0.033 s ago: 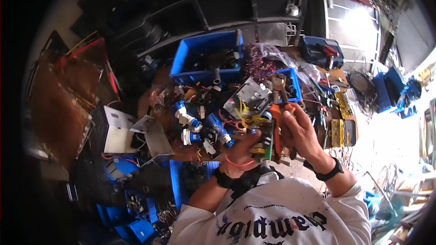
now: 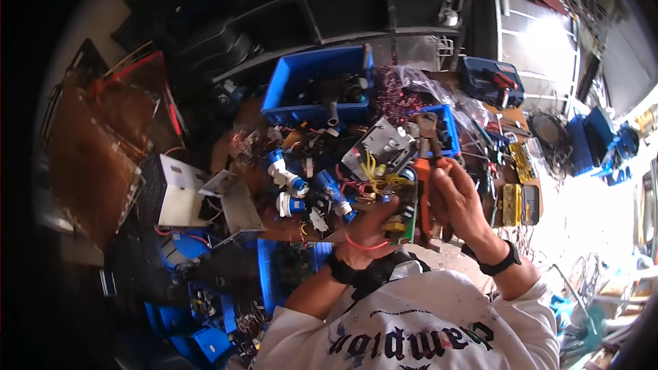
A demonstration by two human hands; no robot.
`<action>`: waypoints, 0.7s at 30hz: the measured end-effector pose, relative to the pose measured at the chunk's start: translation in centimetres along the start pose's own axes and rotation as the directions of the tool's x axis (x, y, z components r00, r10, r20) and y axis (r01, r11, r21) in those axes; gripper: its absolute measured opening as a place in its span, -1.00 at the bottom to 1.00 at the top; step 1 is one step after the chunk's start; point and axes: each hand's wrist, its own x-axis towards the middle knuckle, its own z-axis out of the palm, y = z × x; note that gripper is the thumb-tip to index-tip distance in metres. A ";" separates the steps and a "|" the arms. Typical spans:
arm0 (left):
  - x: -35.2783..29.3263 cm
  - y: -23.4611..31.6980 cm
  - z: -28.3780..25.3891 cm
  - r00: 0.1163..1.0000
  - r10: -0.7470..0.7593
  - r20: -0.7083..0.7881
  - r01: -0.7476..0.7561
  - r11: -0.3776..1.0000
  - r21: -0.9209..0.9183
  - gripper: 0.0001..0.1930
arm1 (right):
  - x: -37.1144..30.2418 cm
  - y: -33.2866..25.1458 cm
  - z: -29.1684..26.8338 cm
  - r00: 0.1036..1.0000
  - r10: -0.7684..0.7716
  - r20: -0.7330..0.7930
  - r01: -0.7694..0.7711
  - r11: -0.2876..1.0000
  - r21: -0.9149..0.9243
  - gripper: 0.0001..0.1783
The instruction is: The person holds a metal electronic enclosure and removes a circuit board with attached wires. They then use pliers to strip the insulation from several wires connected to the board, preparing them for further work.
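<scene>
My left hand (image 2: pixel 373 228) is closed round a green circuit board (image 2: pixel 410 225), which is held on edge with its components facing left. Yellow wires (image 2: pixel 373 173) spread from the board's far end, and a pink wire (image 2: pixel 363 245) loops across my left wrist. In my right hand (image 2: pixel 460 195) are orange-handled pliers (image 2: pixel 423 185), their metal jaws pointing away from me. The pliers lie close along the board's right side; I cannot tell whether they touch it. Just beyond the wires sits a grey metal plate (image 2: pixel 377 144) with parts fixed on it.
Blue-and-white plug connectors (image 2: pixel 291 181) and scrap parts cover the bench left of my hands. Behind stand a large blue bin (image 2: pixel 274 99) and a small blue tray (image 2: pixel 450 130). A dark tool case (image 2: pixel 490 82) and yellow bit boxes (image 2: pixel 511 204) lie right. An opened metal casing (image 2: pixel 181 192) stands left.
The whole view has shifted slightly to the right. Both hands keep their hold on the board and the pliers, with no other clear change.
</scene>
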 end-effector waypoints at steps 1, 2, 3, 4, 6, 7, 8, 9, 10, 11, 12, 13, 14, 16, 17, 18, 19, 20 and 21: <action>0.2 -0.2 -0.8 0.997 -0.002 0.072 0.005 0.999 -0.050 -0.53 | 0.1 0.1 0.1 1.000 0.020 -0.004 -0.020 1.000 -0.007 -0.83; 0.6 -0.4 -0.4 0.989 -0.009 0.146 0.023 0.995 -0.096 -0.49 | 0.3 0.3 -0.3 1.000 -0.007 -0.012 0.006 0.997 -0.078 -0.82; 0.5 -0.3 0.0 0.975 -0.013 0.220 0.044 0.989 -0.139 -0.44 | 0.7 0.9 -0.3 0.999 -0.047 -0.023 0.047 0.999 -0.015 -0.80; 0.1 -0.4 0.6 0.983 -0.012 0.181 0.025 0.997 -0.075 -0.48 | 0.8 1.0 -0.2 0.999 -0.026 -0.026 0.026 1.000 0.005 -0.81; -0.1 -0.1 1.4 0.971 0.007 0.240 -0.003 1.000 -0.018 -0.50 | 0.7 0.8 -0.1 1.000 -0.023 -0.014 0.023 0.999 -0.035 -0.83; -0.2 -0.1 1.6 0.963 0.015 0.269 -0.018 1.000 0.010 -0.51 | 1.0 0.9 0.1 1.000 -0.029 -0.012 0.028 0.999 -0.034 -0.84; -0.4 0.0 2.0 0.952 0.040 0.303 -0.029 0.999 -0.041 -0.52 | 1.1 1.1 0.2 0.999 -0.036 -0.017 0.035 0.999 -0.031 -0.85; -0.6 0.0 2.1 0.973 0.065 0.222 -0.072 0.997 0.023 -0.51 | 1.3 1.2 0.3 0.999 -0.043 -0.023 0.042 0.999 -0.027 -0.86; -0.7 -0.1 2.1 0.986 0.094 0.140 -0.108 0.990 0.089 -0.50 | 1.1 0.9 0.4 1.000 0.002 -0.007 -0.002 1.000 -0.028 -0.87; -0.8 -0.2 2.1 0.990 0.127 0.060 -0.135 0.978 0.158 -0.49 | 1.1 1.0 0.6 1.000 -0.012 -0.002 0.012 0.997 -0.072 -0.87; -0.9 -0.2 2.0 0.987 0.118 0.111 -0.130 0.986 0.106 -0.48 | 1.2 1.2 0.7 1.000 -0.025 0.003 0.026 0.993 -0.115 -0.88; -1.2 -0.1 1.7 0.980 0.112 0.163 -0.122 0.991 0.053 -0.47 | 1.3 1.4 0.8 0.999 -0.039 0.009 0.040 0.987 -0.158 -0.88; -1.6 0.3 1.7 0.971 0.104 0.214 -0.108 0.994 0.006 -0.46 | 1.8 1.1 -0.2 0.999 -0.034 -0.016 0.032 0.988 -0.154 -0.87; -3.5 2.9 2.0 0.988 0.104 0.113 -0.126 0.971 0.204 -0.45 | 2.0 0.5 -1.7 0.998 0.057 -0.004 -0.057 0.992 -0.112 -0.85; -4.0 3.1 1.9 0.996 0.061 0.067 -0.079 0.947 0.313 -0.46 | 1.4 0.4 -1.9 0.987 0.157 0.039 -0.154 0.985 -0.082 -0.84; -4.3 3.1 2.1 0.989 0.060 0.132 -0.100 0.942 0.321 -0.46 | 1.2 0.1 -1.8 0.985 0.165 0.056 -0.161 0.984 -0.069 -0.83; -4.6 3.2 2.5 0.979 0.060 0.196 -0.123 0.937 0.327 -0.47 | 1.1 -0.2 -1.5 0.982 0.173 0.073 -0.169 0.984 -0.057 -0.82; -4.8 3.5 3.5 0.965 0.056 0.258 -0.145 0.929 0.339 -0.47 | 1.1 -0.4 -1.2 0.980 0.176 0.093 -0.173 0.984 -0.039 -0.81; -5.0 3.5 3.9 0.974 0.095 0.205 -0.168 0.911 0.376 -0.47 | 1.1 -0.6 -1.2 0.974 0.163 0.155 -0.175 0.983 0.063 -0.78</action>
